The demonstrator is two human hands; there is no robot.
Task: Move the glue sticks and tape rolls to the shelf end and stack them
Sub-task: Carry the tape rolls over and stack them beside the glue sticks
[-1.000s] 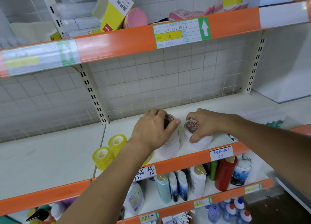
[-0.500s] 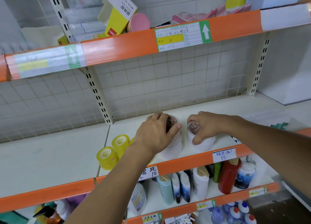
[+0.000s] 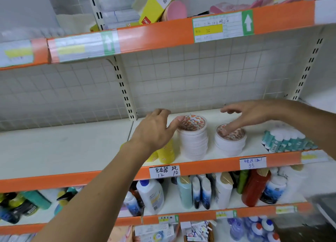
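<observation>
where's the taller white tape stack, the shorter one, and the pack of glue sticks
taller tape stack [image 3: 193,143]: head view, on its white side wall
shorter tape stack [image 3: 229,145]: head view, on its white side wall
glue stick pack [image 3: 285,140]: head view, on the teal and white tubes at the shelf's right

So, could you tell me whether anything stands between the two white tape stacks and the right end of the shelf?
Yes: the glue stick pack sits on the shelf right of the shorter tape stack, in that path.
</observation>
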